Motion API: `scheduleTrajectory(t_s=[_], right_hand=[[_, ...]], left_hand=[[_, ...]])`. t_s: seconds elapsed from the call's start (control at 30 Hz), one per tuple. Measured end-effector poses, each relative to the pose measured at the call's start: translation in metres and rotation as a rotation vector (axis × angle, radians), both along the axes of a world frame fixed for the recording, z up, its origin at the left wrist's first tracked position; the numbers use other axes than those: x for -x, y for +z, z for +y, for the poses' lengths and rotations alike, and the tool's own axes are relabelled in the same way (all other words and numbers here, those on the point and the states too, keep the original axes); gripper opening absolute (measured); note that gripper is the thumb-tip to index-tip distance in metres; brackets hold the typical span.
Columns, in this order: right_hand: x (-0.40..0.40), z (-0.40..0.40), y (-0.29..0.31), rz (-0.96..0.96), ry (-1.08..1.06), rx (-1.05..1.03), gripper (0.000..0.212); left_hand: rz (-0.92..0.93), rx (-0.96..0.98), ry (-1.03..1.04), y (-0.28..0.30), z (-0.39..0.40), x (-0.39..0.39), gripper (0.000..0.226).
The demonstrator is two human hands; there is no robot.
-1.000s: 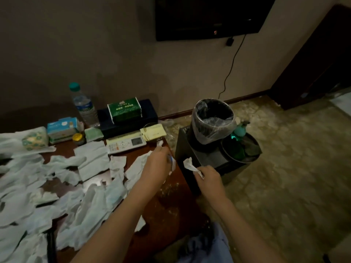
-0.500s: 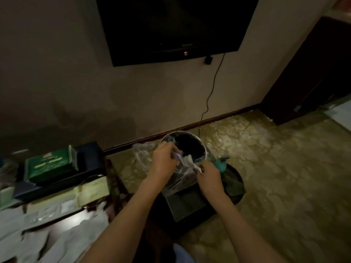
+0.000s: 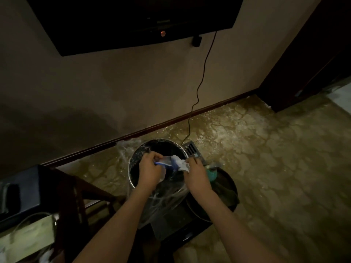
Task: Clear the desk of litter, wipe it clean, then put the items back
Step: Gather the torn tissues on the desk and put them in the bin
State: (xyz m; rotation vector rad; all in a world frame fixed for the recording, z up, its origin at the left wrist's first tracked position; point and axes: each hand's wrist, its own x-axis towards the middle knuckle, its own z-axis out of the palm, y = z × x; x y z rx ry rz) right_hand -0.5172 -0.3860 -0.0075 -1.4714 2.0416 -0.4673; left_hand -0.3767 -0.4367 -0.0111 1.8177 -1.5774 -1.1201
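Desk edge [image 3: 72, 204] was seen at 8 o'clock, w/ pale litter scraps [image 3: 45, 257] at the bottom-left corner. Both hands were held over the bin [image 3: 133, 162], approx. frame centre. L hand [image 3: 149, 170]: fingers curled, gripping a blue-and-clear wrapper [image 3: 163, 163]. R hand [image 3: 197, 176]: fingers curled, pinching a crumpled white tissue [image 3: 180, 164]. Wrapper and tissue were touching, above the bin opening. A teal bottle [image 3: 211, 174] was noted just beside the R hand, at 3 o'clock. A wall-mounted TV [image 3: 133, 19] was located at 12 o'clock.

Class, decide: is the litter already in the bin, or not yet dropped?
Not yet dropped. The left hand and right hand both grip the crumpled litter above the lined bin's open mouth.
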Motion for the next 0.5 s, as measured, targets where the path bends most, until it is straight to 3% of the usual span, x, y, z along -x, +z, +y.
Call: scheduleTrajectory(t_s=[0.1,0.2,0.33,0.5], right_hand=[[0.005,-0.009,-0.010,-0.002,0.022,-0.021,0.033],[0.004,-0.019,-0.017,-0.009,0.047,-0.035,0.036],[-0.004,-0.031,-0.024,-0.018,0.086,-0.080,0.039],[-0.020,-0.034,-0.029,-0.002,0.231,-0.166,0.055]], left_hand=[[-0.013,-0.107,0.002,-0.018,-0.010,0.002,0.018],[-0.147,-0.228,-0.150,-0.029,-0.012,-0.002,0.032],[-0.220,-0.228,-0.232,-0.035,-0.011,-0.015,0.021],[-0.323,-0.103,-0.290,-0.028,-0.007,-0.035,0.026]])
